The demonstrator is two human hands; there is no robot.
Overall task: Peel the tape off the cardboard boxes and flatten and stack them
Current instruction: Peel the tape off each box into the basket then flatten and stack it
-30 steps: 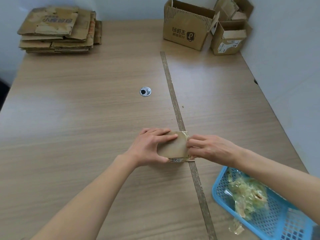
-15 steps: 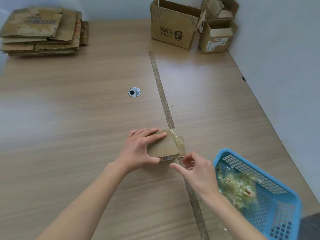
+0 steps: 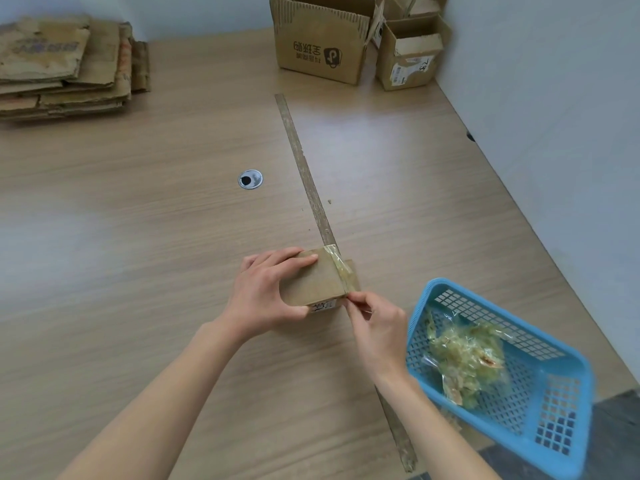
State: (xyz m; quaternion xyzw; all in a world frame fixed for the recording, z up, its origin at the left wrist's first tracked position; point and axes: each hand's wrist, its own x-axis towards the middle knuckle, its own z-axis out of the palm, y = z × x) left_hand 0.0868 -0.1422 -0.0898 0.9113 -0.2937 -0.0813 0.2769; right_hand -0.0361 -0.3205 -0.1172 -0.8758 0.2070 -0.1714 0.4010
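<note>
One small brown cardboard box point(image 3: 313, 280): left hand point(image 3: 265, 292) grips it; right hand point(image 3: 375, 318) pinches clear tape strip point(image 3: 343, 271). Three open boxes point(image 3: 320, 46) behind.

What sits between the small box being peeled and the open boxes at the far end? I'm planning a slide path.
Head view: only bare table and the long strip between small box and open boxes.
</note>
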